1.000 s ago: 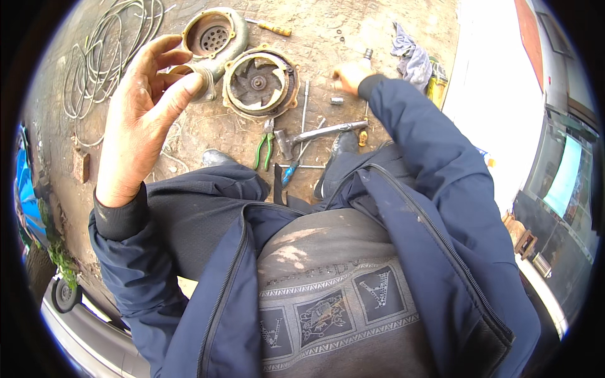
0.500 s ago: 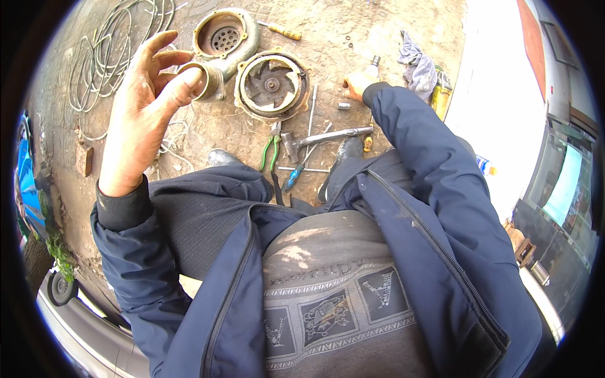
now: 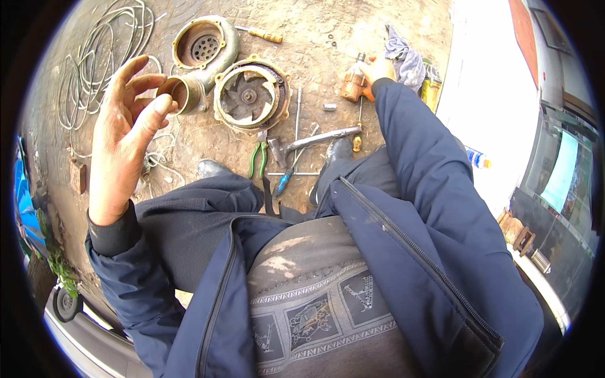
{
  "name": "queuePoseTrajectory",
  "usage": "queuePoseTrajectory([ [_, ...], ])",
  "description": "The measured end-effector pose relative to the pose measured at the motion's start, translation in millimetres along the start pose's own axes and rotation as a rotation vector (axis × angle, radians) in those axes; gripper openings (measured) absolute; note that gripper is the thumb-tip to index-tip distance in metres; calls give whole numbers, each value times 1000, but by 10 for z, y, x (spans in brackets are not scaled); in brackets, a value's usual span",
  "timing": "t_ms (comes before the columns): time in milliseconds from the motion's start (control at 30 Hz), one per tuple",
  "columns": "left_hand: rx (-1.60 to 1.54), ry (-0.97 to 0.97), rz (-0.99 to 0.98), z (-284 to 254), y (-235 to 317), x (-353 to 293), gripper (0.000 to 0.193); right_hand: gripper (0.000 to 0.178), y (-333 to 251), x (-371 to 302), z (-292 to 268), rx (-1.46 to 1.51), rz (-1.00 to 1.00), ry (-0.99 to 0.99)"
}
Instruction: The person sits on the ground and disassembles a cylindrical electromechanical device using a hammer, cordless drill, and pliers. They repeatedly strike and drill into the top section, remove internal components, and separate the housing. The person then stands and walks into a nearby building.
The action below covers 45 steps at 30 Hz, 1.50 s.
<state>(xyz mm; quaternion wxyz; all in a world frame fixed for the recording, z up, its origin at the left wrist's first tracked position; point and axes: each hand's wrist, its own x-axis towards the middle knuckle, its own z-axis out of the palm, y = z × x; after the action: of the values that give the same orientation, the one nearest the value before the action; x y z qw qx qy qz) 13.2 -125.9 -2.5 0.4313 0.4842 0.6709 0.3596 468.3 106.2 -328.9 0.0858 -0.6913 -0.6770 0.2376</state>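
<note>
My left hand (image 3: 123, 129) is raised on the left, fingers spread and slightly curled, holding nothing. Its fingertips overlap the pipe mouth (image 3: 179, 94) of a greenish pump casing (image 3: 217, 38); whether they touch cannot be told. Beside the casing lies a round pump body with a bladed impeller (image 3: 247, 94), bolt lugs round its rim. My right hand (image 3: 380, 68) reaches out at the upper right, between a bottle of amber liquid (image 3: 352, 85) and a crumpled grey rag (image 3: 406, 60). Its visible fingers are apart and point at the rag; its underside is hidden.
By my boots lie green-handled pliers (image 3: 258, 157), a hammer (image 3: 321, 140), a blue-handled screwdriver (image 3: 283, 183) and a small metal socket (image 3: 329, 107). A yellow-handled screwdriver (image 3: 265, 34) lies beyond the casing. Cable is coiled (image 3: 104, 60) at left, near a brick (image 3: 77, 176). A yellow container (image 3: 431, 88) stands right.
My right hand has moved outward past the bottle to its right side, nearer the rag, uncovering the bottle. My left hand stays raised by the pipe mouth. The whole view has shifted slightly.
</note>
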Motion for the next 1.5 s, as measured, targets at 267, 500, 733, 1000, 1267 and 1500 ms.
queuePoseTrajectory([
  [267, 60, -4, 6, 36, 102, 69, 59, 133, 455, -183, 81, -166, 33, -599],
  [500, 73, 9, -27, 46, 103, 77, 58, 116, 321, -400, -92, -490, 28, -587],
  [733, 130, -6, 158, 256, 233, 156, 67, 59, -198, -432, -308, -399, -46, -312],
  [1000, 297, -52, 457, 642, 432, -191, 76, 47, -782, -1089, -1229, 228, -495, -265],
  [1267, 562, -296, 841, 1227, 737, -706, 76, 34, -1449, -2736, -1953, 363, -944, -131],
  [1500, 786, -111, 867, 1125, 541, -942, 44, 39, -1649, -3439, -1768, 615, -861, -94],
])
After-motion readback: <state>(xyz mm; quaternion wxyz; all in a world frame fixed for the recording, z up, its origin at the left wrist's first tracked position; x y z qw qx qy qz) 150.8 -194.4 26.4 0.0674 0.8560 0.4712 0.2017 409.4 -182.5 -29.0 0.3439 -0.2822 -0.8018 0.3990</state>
